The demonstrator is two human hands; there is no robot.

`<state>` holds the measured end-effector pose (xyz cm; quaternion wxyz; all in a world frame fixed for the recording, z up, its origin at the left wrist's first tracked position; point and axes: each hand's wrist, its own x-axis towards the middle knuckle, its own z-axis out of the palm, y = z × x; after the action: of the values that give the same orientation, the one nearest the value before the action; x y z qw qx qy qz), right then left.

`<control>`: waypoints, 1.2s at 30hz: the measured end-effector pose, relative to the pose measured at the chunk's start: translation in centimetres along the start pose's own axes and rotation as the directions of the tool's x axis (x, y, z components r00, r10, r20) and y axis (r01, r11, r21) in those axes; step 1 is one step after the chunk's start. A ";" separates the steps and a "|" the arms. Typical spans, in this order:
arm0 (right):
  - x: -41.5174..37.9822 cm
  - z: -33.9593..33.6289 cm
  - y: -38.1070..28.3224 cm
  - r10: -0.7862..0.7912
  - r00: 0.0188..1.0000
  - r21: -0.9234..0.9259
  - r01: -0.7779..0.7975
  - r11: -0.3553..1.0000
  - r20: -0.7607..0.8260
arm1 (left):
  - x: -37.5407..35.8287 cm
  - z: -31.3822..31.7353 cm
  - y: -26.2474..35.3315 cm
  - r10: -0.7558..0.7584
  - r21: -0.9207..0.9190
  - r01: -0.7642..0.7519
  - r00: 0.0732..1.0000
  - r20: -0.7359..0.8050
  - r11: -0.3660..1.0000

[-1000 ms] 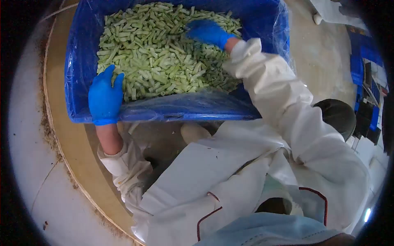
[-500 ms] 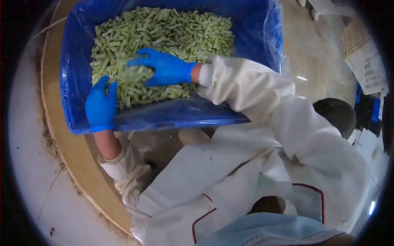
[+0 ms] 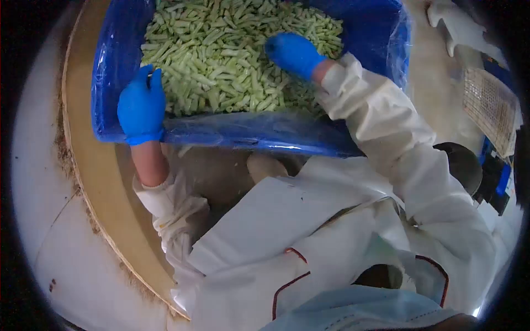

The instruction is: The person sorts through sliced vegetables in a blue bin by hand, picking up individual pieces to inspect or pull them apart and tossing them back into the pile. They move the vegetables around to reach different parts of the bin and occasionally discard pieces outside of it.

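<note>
Since half a second ago, the right hand [image 3: 292, 54] has swung from the pile's middle to its right side, grip cupped loosely on cut green beans [image 3: 221, 49]. Left hand [image 3: 142, 105] grips the blue lined crate [image 3: 110, 66] rim; sweeping shallowly would keep beans inside.
</note>
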<state>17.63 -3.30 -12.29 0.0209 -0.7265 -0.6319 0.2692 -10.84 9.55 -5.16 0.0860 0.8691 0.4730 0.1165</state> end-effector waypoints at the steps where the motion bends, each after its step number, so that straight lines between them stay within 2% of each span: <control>1: 1.5 0.2 -1.0 -0.033 0.991 0.090 0.045 0.995 -0.127 | 0.0 -0.1 0.3 -0.008 -0.005 0.008 1.000 -0.009 1.000; 3: 2.8 1.5 -3.4 -0.186 0.923 0.404 0.320 0.857 -0.337 | 0.0 -0.4 0.6 -0.017 -0.029 0.016 1.000 -0.025 0.999; 6: 1.7 2.7 -5.6 -0.335 0.928 0.461 0.373 0.805 -0.166 | -0.1 -0.5 0.8 -0.011 -0.060 0.008 0.999 -0.047 0.998; 9: 2.2 1.9 -3.1 -0.037 0.984 0.391 0.103 0.914 -0.174 | -0.1 -0.6 0.5 -0.031 -0.049 0.028 0.998 -0.054 0.998; 11: 1.7 1.2 -0.7 0.010 0.971 0.368 0.082 0.926 -0.240 | -0.2 -0.7 0.6 -0.034 -0.015 0.033 0.996 -0.080 0.999; 14: 0.4 -0.9 0.2 -0.005 0.979 0.272 0.062 0.960 -0.205 | -0.1 -0.6 0.6 -0.028 -0.069 0.023 0.997 -0.072 0.997; 15: 0.0 -1.3 0.0 -0.080 0.997 0.220 0.078 0.972 -0.001 | -0.1 -0.7 0.6 -0.023 -0.061 0.017 0.996 -0.083 0.998; 16: -0.5 -1.6 -0.2 -0.139 0.969 0.171 0.105 0.980 0.206 | -0.1 -0.6 0.6 -0.017 -0.054 0.011 0.995 -0.095 0.998; 17: -1.3 -1.9 -0.6 -0.179 0.896 0.129 0.138 0.982 0.406 | 0.0 -0.6 0.7 -0.008 -0.047 0.003 0.994 -0.106 0.999; 19: -2.1 -0.8 -2.5 -0.289 0.882 0.222 0.218 0.950 0.371 | -0.1 -0.9 1.1 0.012 -0.078 -0.022 0.992 -0.122 0.997; 20: -2.3 -0.2 -4.1 -0.506 0.853 0.111 0.494 0.862 0.128 | -0.1 -1.0 1.2 0.018 -0.093 -0.030 0.991 -0.130 0.995; 21: -2.1 0.6 -5.7 -0.702 0.707 -0.066 0.699 0.712 -0.087 | -0.1 -0.9 1.2 0.025 -0.090 -0.038 0.990 -0.141 0.995; 23: -0.3 4.5 -7.2 -0.845 0.507 -0.252 0.807 0.534 -0.169 | -0.2 -0.7 1.0 0.042 -0.080 -0.055 0.987 -0.158 0.995; 26: 2.3 3.1 -7.4 -0.851 0.524 -0.180 0.834 0.522 -0.038 | -0.3 -0.5 0.8 -0.004 -0.106 -0.009 0.993 -0.118 0.994; 29: 5.2 1.7 -7.0 -0.825 0.560 -0.250 0.790 0.560 -0.075 | -0.3 -1.4 1.5 -0.045 -0.023 0.045 0.999 -0.007 0.999; 31: 8.5 1.7 -6.4 -0.741 0.632 -0.039 0.754 0.655 -0.226 | -0.2 -1.1 1.1 -0.056 -0.043 0.056 0.998 -0.003 0.998; 33: 10.7 -0.8 -4.4 -0.433 0.854 0.274 0.507 0.817 -0.288 | -0.1 -0.8 0.7 -0.062 -0.065 0.061 0.998 -0.011 0.996; 34: 10.2 -3.1 -4.2 -0.359 0.904 0.543 0.426 0.723 -0.232 | 0.0 -0.7 0.5 -0.062 -0.078 0.060 0.998 -0.015 0.995; 35: 9.0 -5.8 -4.1 -0.301 0.942 0.764 0.305 0.568 -0.152 | 0.0 -0.6 0.3 -0.063 -0.090 0.061 0.998 -0.019 0.994; 36: 6.7 -8.4 -4.6 -0.280 0.942 0.767 0.318 0.557 -0.187 | 0.1 -0.6 0.2 -0.057 -0.083 0.055 0.998 -0.016 0.995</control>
<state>17.37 6.42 -5.86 0.3967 -0.5304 -0.5618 0.4957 -10.77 9.54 -4.50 0.1209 0.8501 0.4927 0.1414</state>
